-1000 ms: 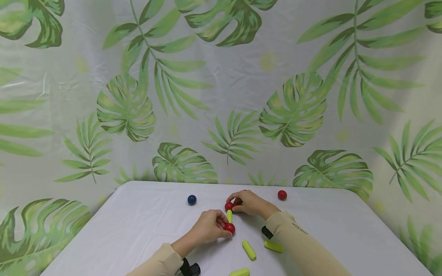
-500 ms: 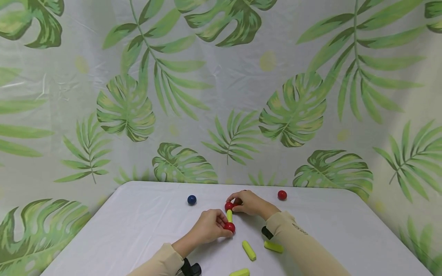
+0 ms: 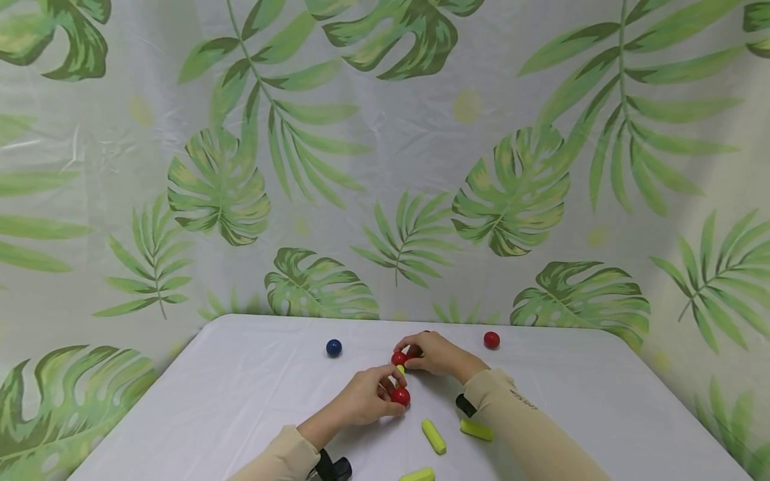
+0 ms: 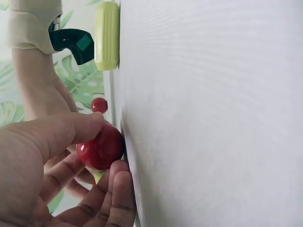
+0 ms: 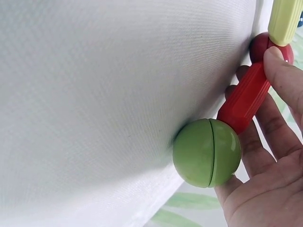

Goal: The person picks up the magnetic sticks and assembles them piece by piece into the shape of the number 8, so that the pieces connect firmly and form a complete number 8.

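Note:
My left hand [image 3: 363, 399] pinches a red ball [image 4: 101, 149] between thumb and fingers, low at the white cloth. From this ball a yellow-green magnetic rod [image 3: 400, 369] runs away to a second red ball [image 5: 259, 46]; the left index finger covers part of the rod in the head view. A red magnetic rod [image 5: 242, 97] joins that second ball to a green ball [image 5: 206, 153] resting on the cloth. My right hand [image 3: 439, 354] grips the red rod close to the second ball, thumb on top and fingers behind; in the head view it hides the green ball.
Loose yellow-green rods lie nearer me: one in the middle [image 3: 434, 436], another by the right sleeve [image 3: 476, 429], a third at the bottom edge [image 3: 418, 474]. A dark blue ball [image 3: 333, 347] sits back left, and a loose red ball [image 3: 491, 340] back right.
The left index finger has lifted and stretched forward over the yellow-green rod, while the thumb stays at the nearer red ball. My right hand and the loose pieces hold their places.

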Demonstrator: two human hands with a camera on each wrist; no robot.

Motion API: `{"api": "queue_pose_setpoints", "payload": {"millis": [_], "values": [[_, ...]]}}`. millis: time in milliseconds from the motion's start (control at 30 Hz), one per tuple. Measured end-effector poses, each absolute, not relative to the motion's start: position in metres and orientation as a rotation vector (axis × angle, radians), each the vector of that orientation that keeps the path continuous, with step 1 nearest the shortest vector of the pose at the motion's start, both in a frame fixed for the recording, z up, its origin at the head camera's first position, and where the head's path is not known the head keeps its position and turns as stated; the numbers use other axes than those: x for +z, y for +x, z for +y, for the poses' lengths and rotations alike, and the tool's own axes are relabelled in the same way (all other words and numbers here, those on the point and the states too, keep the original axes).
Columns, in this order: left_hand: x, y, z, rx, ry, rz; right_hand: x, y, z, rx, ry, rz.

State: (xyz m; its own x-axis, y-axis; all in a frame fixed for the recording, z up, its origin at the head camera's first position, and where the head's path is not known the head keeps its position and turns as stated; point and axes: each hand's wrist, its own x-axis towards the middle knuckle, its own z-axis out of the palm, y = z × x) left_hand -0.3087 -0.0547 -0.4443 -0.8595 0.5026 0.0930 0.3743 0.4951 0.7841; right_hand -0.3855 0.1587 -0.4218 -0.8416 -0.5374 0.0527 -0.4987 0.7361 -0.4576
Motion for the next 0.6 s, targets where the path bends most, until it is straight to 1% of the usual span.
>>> {"api": "queue_pose_setpoints", "payload": {"millis": [600], "values": [[-0.445,-0.309,-0.059,1.353,0.757,2.517,-0.405,-0.384,0.171,-0.745,-0.796,2.754]]}}
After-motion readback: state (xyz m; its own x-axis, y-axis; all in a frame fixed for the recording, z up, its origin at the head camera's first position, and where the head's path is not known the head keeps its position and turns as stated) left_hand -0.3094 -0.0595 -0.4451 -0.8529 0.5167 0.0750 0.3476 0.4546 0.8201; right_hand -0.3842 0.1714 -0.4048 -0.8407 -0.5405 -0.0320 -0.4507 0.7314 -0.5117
